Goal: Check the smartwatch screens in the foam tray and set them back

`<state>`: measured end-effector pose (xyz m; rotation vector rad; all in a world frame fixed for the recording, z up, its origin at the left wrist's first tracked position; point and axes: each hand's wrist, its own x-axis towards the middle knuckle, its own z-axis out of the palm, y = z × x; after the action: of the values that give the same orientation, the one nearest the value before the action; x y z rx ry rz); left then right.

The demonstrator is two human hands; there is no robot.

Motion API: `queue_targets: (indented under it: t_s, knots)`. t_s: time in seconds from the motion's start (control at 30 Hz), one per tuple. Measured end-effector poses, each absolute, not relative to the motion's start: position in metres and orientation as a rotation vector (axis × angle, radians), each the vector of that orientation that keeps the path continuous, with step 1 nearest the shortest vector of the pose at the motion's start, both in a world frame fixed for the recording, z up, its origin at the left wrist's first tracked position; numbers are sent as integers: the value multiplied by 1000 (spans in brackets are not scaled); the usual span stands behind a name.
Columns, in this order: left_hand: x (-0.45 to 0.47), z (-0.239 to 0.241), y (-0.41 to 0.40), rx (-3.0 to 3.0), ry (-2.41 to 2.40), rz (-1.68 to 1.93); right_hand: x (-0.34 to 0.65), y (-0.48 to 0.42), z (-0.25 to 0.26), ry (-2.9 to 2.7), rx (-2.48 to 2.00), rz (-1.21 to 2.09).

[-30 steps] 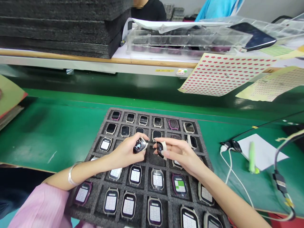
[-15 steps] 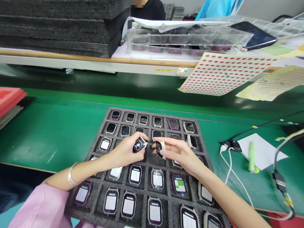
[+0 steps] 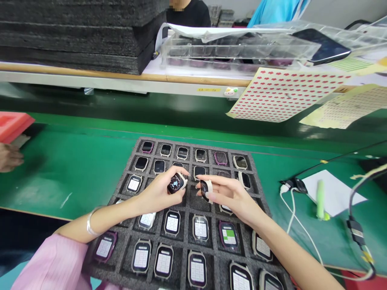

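Observation:
A dark foam tray (image 3: 187, 203) with a grid of pockets lies on the green belt (image 3: 75, 161); most pockets hold smartwatch bodies, several with lit screens. My left hand (image 3: 159, 193) is closed on a watch body (image 3: 176, 183) whose dark screen shows a blue icon, held just above the tray's middle. My right hand (image 3: 228, 195) pinches a second watch body (image 3: 206, 189) on edge, a little to the right of the first. The two watches are close but apart.
Another person's hand (image 3: 9, 157) and a red tray (image 3: 13, 125) are at the left edge. White cables, a paper sheet (image 3: 335, 193) and a green pen lie at right. Sticker sheets (image 3: 284, 94), clear trays and stacked black foam (image 3: 75, 32) fill the far shelf.
Both my hands stay nearly still with their watches. At the left edge a red tray slid in and another person's hand has come into view.

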<state>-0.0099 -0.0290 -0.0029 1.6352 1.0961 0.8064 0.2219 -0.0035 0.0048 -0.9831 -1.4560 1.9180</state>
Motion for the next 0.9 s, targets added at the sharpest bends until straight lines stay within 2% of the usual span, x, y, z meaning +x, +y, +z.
queue_targets:
  t_s: [0.27,0.5,0.9]
  knots:
    - [-9,-6,-28,1623,1103,786,219,-3,5,-1427,-919,1982]
    - [-5,-16,-24,1121,819,806,214,-2,-2,-1133,-880,2100]
    - [-6,-14,-22,922,827,847,213,-4,-6,-1209,-986,1959]
